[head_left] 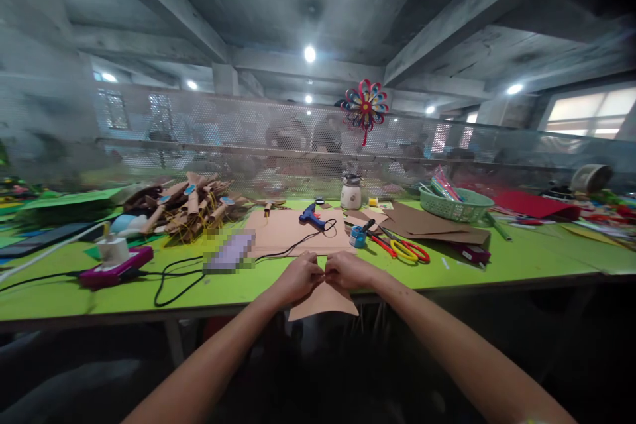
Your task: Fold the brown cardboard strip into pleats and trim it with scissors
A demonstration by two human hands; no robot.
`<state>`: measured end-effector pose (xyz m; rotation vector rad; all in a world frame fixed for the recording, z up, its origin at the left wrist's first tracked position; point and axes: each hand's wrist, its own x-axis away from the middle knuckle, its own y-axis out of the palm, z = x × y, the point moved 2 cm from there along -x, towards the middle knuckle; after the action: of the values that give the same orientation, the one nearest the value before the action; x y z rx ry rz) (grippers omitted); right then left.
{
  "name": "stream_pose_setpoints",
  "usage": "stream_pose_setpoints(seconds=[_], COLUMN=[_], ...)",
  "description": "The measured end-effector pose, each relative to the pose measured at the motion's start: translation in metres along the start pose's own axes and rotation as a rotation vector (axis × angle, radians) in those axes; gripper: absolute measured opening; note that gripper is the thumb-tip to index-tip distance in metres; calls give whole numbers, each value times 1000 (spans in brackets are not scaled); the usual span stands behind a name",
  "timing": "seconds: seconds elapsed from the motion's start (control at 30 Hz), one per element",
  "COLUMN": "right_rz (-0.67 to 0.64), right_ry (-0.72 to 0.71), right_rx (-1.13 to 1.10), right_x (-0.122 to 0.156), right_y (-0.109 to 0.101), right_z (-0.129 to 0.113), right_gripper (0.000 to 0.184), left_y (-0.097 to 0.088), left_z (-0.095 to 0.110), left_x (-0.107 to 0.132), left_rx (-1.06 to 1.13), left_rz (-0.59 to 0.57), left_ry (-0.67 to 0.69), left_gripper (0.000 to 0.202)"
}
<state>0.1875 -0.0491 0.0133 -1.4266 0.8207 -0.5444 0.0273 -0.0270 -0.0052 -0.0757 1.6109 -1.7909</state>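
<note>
Both hands meet at the near edge of the green table, pinching one piece of brown kraft paper [324, 301]. My left hand [298, 280] is closed on its upper left part, and my right hand [349, 270] is closed on the upper right. The paper's lower end flares out below the fingers and hangs past the table edge. Just beyond the hands lie flat brown paper sheets [271, 232], with a blue glue gun [312, 216] resting on them. A small blue pot [357, 236] with something dark sticking out stands near my right hand.
Red-handled [387, 247] and yellow-handled scissors [405, 250] lie to the right, near a green basket [454, 209]. At left are a purple power strip [116, 267], black cords and a pile of rolled paper pieces [191, 209]. A white jar [350, 193] stands at the back.
</note>
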Motion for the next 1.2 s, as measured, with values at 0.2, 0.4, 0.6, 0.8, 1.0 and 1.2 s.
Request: stream_pose_setpoints(seconds=[0.2,0.4,0.6,0.8,1.0,1.2], right_rz=[-70,-132,-108,-70,-68,-67], right_ry=[11,20,-31,-30,-49,-62], right_rx=[169,223,205,200,138,56], right_x=[-1,-4,0,4,9,16], right_y=[-6,-8,-7,-1,1,-1], right_z=[-8,-11,-10,-6,-2,-3], right_gripper=[25,22,22,19,14,9], left_y=[0,3,3,-14,-21,-22], left_z=[-2,-10,-22,-17,-18,-19], left_x=[2,5,5,10,15,15], left_rx=[-27,-31,17,52,64,68], left_rz=[24,28,-2,-95,-103,-125], left_ry=[49,71,88,111,158,193], left_gripper=[25,23,26,26,26,27])
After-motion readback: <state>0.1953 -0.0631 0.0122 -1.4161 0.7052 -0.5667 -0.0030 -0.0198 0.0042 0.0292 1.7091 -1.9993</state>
